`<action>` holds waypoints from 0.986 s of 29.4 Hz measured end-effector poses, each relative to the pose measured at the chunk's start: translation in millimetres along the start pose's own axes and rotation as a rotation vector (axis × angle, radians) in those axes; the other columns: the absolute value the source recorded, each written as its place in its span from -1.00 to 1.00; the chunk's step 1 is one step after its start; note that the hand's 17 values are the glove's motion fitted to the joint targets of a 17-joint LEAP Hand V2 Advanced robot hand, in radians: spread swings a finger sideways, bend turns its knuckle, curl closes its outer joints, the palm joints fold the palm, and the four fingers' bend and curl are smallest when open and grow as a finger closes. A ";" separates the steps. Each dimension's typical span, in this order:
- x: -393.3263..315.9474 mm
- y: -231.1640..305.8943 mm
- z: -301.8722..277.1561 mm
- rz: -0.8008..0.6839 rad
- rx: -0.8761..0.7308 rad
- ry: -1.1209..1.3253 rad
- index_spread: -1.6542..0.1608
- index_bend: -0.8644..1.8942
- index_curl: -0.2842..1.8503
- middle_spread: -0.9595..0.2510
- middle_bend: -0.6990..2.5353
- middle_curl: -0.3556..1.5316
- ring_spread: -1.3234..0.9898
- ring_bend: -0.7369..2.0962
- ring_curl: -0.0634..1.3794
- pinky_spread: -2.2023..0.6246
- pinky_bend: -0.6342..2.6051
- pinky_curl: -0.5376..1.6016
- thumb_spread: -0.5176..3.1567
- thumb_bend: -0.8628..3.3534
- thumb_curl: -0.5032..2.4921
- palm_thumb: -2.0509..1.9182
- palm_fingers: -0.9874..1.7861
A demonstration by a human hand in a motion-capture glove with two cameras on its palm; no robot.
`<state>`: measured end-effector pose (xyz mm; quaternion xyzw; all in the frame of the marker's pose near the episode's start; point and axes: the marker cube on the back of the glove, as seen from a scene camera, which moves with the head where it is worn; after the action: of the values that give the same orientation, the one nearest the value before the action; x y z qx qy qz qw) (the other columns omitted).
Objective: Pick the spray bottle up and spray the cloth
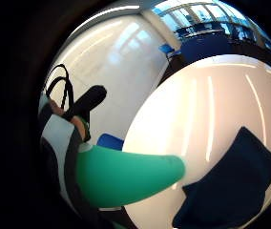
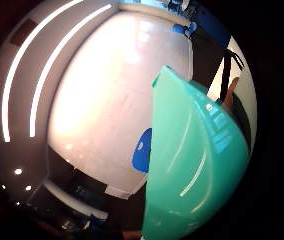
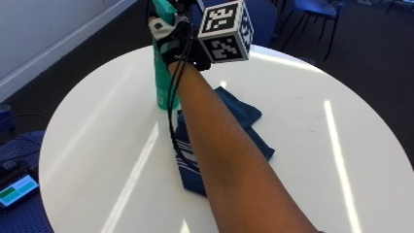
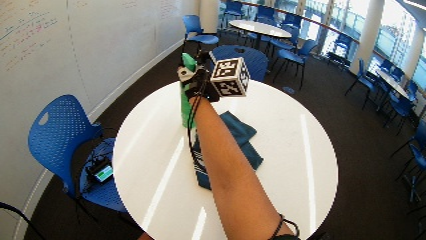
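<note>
A tall green spray bottle (image 3: 162, 82) stands upright near the far left part of the round white table (image 3: 97, 145); I cannot tell whether its base touches the top. My gloved right hand (image 3: 180, 46) grips the bottle at its upper part, fingers curled round it. The green body (image 1: 126, 176) fills much of both palm views (image 2: 192, 165). A dark blue cloth (image 3: 242, 116) with a striped edge lies crumpled on the table just beside the bottle, partly hidden under my forearm. In the little finger side palm view the cloth (image 1: 231, 186) lies on the white top past the bottle's end.
A blue chair (image 4: 60, 135) stands left of the table, with a small lit screen (image 4: 103, 172) on a second chair seat beside it. Another blue chair (image 4: 243, 55) is at the table's far side. A whiteboard wall (image 4: 80, 40) runs along the left.
</note>
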<state>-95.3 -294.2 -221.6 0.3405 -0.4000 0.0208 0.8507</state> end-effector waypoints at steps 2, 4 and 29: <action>-5.4 -3.6 -1.0 -0.004 0.001 -0.003 0.52 -0.14 -0.21 0.33 -0.26 -0.10 0.01 -0.08 -0.29 0.44 -0.37 -0.13 -0.45 -0.60 -0.08 0.48 0.66; -9.2 -8.5 -3.5 -0.010 0.001 -0.002 0.52 -0.14 -0.21 0.32 -0.27 -0.10 0.01 -0.08 -0.29 0.44 -0.36 -0.13 -0.45 -0.60 -0.08 0.48 0.66; -13.9 -8.7 5.8 -0.005 -0.019 0.007 0.51 -0.16 -0.20 0.28 -0.28 -0.10 -0.01 -0.08 -0.29 0.40 -0.34 -0.12 -0.42 -0.60 -0.08 0.48 0.67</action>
<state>-105.9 -301.0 -233.5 0.3332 -0.3962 0.0162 0.8554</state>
